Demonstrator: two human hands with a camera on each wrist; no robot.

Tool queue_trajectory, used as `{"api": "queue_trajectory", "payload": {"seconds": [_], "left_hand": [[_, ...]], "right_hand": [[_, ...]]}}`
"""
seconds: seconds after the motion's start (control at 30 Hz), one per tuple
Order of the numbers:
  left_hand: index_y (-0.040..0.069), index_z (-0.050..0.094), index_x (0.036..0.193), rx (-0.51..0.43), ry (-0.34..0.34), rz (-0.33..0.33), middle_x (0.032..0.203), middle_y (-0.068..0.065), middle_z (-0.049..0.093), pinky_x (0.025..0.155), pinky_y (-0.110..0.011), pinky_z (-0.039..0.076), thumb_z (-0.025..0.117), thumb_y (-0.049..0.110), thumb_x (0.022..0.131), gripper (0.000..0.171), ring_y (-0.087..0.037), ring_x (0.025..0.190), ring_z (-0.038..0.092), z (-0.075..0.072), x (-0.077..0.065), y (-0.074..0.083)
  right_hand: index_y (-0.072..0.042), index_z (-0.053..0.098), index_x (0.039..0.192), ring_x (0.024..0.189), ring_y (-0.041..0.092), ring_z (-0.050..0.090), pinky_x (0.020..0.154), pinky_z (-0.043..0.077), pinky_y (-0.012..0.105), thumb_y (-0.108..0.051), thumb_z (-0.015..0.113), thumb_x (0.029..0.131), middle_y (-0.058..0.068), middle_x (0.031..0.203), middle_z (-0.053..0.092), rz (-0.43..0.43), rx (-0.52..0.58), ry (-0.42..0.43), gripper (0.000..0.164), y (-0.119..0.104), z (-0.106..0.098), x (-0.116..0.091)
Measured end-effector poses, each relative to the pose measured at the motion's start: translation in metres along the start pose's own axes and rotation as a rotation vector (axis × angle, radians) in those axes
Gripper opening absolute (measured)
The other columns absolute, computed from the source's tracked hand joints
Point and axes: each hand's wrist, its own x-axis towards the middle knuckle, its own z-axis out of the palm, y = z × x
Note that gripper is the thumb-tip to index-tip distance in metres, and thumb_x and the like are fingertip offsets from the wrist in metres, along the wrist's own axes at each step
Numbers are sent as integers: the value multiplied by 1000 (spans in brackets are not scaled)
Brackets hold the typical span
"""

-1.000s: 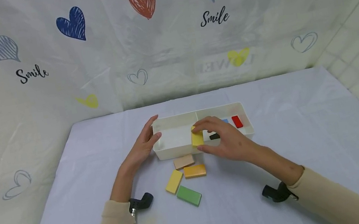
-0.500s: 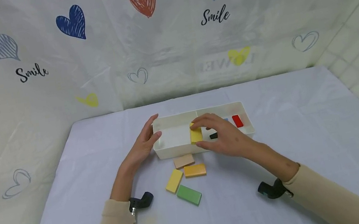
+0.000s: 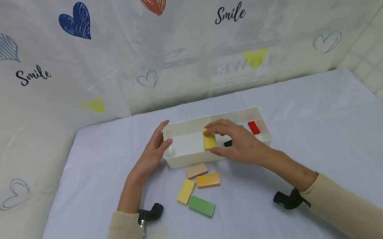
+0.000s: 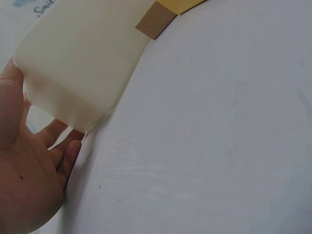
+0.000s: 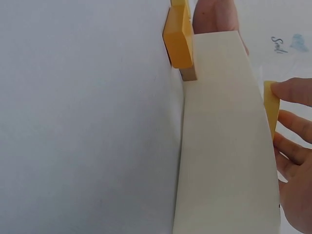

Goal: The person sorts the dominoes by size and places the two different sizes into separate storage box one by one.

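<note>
My right hand (image 3: pixel 238 142) pinches a yellow block (image 3: pixel 209 139) between thumb and fingertips, at the divider of a white two-part box (image 3: pixel 187 160). In the right wrist view the same yellow block (image 5: pixel 271 105) shows partly behind the box's near wall. My left hand (image 3: pixel 151 153) rests against the box's left end, its thumb at the rim and its fingers along the outside. A red block (image 3: pixel 253 127) and a black block (image 3: pixel 227 144) lie in the right compartment. Part of a blue piece there is mostly hidden by my right hand.
In front of the box lie a tan block (image 3: pixel 196 170), an orange block (image 3: pixel 208 180), another yellow block (image 3: pixel 186 191) and a green block (image 3: pixel 202 206). A white cloth covers the table (image 3: pixel 240 229). Behind stands a curtain (image 3: pixel 183 45) printed with hearts.
My right hand has shifted slightly with the yellow block, staying near the divider. My left hand keeps its place at the box's end, and the loose blocks lie as before.
</note>
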Motion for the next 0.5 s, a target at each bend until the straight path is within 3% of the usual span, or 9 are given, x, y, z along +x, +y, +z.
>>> {"api": "queue_trajectory", "payload": {"seconds": [0.2,0.5], "left_hand": [[52,24,160,2,4,-8,176,5,15,132,-57,15,54,32,110,62,-25,165,8,0,0,0],[53,25,159,-17,-5,0,173,2,24,131,-55,18,54,29,110,62,-22,164,16,0,1,0]], "right_hand": [[-14,67,134,138,25,55,110,53,46,-19,83,90,3,146,60,-4,-25,1,47,2,0,3],[-11,67,135,137,30,56,109,53,50,-16,81,90,8,148,58,10,-36,-16,47,3,2,4]]}}
